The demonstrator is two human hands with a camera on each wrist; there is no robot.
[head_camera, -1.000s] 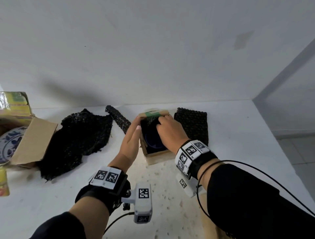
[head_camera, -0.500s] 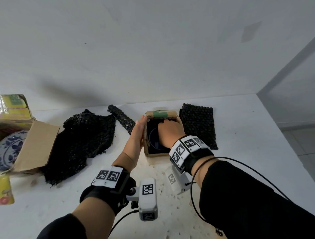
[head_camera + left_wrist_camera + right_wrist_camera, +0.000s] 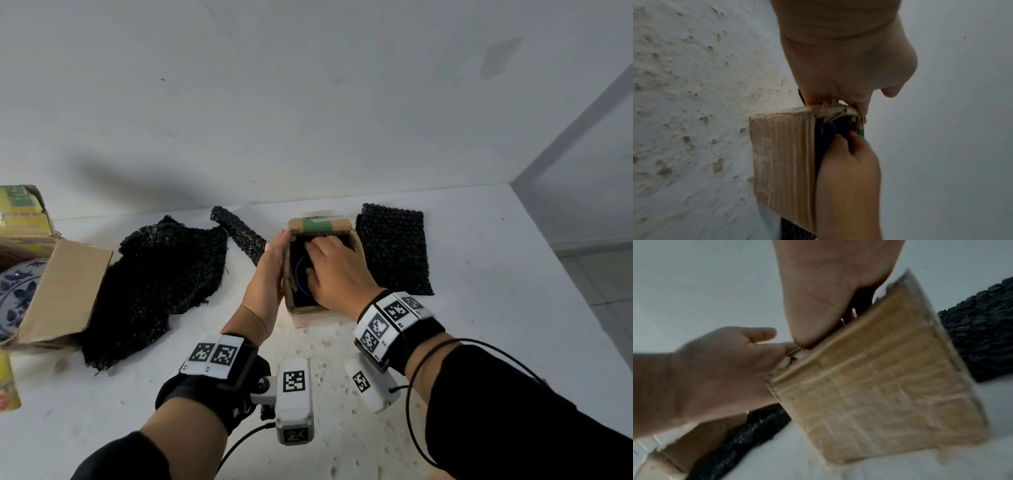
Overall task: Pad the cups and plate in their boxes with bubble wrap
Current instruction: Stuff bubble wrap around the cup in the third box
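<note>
While left hand (image 3: 270, 270) steadies box (image 3: 301, 310), right hand (image 3: 337, 274) reaches deeper

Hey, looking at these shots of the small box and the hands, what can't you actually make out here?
- Cup in the small box: head view shows only a blue rim arc; the right hand covers the rest.
- Right fingertips: hidden inside the box in the right wrist view, which is also blurred.
- Plate: cut off by the left edge and its box's flap, head view.
- Bubble wrap inside the small box: too dark to tell.
</note>
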